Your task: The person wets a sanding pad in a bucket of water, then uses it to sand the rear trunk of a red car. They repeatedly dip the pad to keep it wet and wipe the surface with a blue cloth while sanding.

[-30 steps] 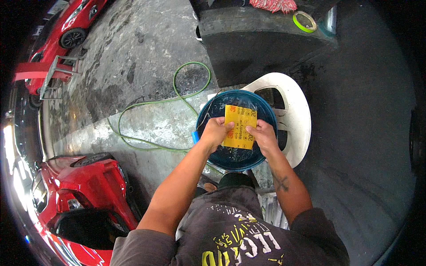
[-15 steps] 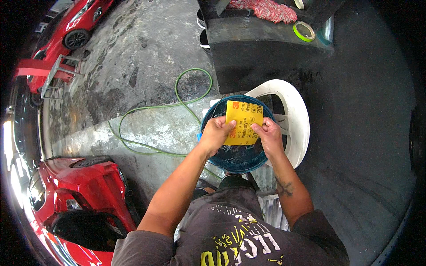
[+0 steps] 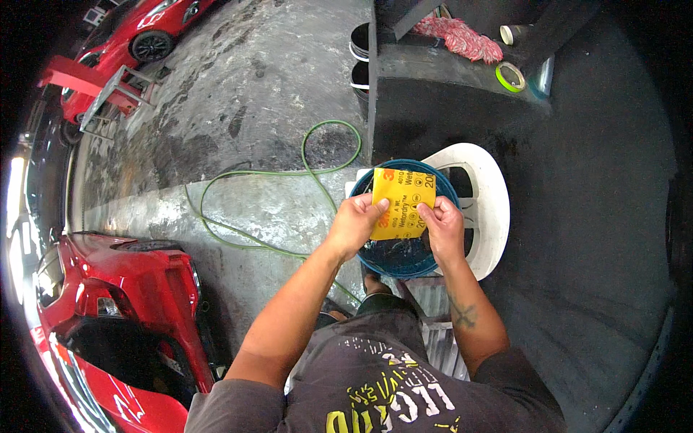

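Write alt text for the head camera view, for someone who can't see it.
A left hand and a right hand hold a yellow printed sheet over a round blue bucket on a white plastic chair. A green hose loops across the concrete floor to the left, with red cars at the far left.

The rectangular paper sheet [image 3: 403,204] is bright yellow, patterned with black print (plus a few red-orange characters). The round plastic tub [image 3: 395,273] is dark teal-blue, the curved plastic chair [image 3: 497,209] white, the thin looped hose [image 3: 281,173] green, the shaggy cloth [image 3: 469,40] mottled pink-red and white, the concrete floor [image 3: 267,58] blotched grey.
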